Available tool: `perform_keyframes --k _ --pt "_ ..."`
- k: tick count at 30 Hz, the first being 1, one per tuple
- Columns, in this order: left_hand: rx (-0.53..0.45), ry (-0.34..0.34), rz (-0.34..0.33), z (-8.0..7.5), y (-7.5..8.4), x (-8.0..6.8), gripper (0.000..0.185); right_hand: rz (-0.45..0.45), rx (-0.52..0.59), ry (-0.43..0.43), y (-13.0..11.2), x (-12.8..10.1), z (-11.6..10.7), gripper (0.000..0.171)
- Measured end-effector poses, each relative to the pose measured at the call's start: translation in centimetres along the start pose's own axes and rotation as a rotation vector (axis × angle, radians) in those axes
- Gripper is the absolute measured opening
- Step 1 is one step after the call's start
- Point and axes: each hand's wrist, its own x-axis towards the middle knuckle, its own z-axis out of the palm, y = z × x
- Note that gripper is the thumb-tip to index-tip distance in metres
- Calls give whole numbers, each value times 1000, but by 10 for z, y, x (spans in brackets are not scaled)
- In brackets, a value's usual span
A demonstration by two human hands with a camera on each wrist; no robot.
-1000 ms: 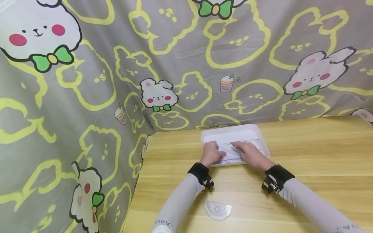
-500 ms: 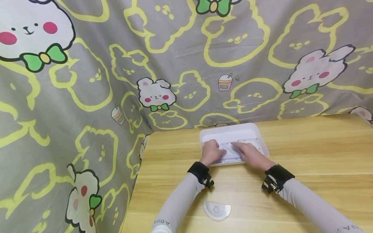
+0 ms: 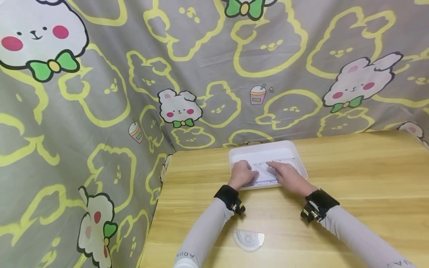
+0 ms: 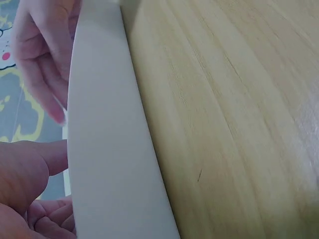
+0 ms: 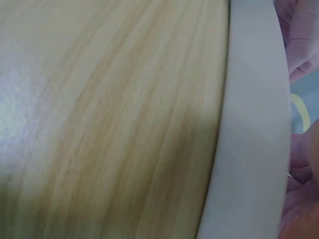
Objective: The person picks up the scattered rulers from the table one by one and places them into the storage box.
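Inside a white tray (image 3: 291, 149) lie clear set squares (image 3: 266, 174) and a ruler (image 3: 264, 182) with blue markings along the near side. My left hand (image 3: 241, 175) reaches over the tray's near left rim, fingers curled and thumb on the left part of a set square. From the right, my right hand (image 3: 291, 178) grips the same set square, its index finger lying along the top. The tray's wall (image 4: 109, 124) hides most of the fingers in both wrist views. A thin shiny edge shows at the right hand (image 5: 304, 179) in the right wrist view.
A clear protractor (image 3: 248, 240) lies flat on the wooden table (image 3: 352, 178), nearer me than the tray. Behind the table and on its left hangs a grey curtain (image 3: 207, 48) with cartoon prints.
The view shifts slightly with the head. Both hands stay in the tray at nearly the same spots, with the right index finger slightly straighter; the protractor has not moved on the table.
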Motion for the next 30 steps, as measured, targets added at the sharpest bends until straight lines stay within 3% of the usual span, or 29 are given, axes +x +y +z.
perform_keyframes --k 6,12,19,24,28,30 --pt "-72 18 -33 -12 0 -16 26 15 99 95 -14 -17 -17 37" --pt "-127 19 91 -15 5 -50 25 -43 99 151 -23 -53 -36 32" --pt "-137 -151 191 15 27 -108 27 -22 55 127 -26 -103 -33 29" --pt "40 -206 341 39 42 -144 29 -38 85 49 -30 -135 -30 30" --pt "193 -239 494 51 52 -169 36 -122 129 -57 -30 -156 -29 39" --pt "263 -291 527 58 59 -183 43 -168 166 -119 -28 -167 -30 40"
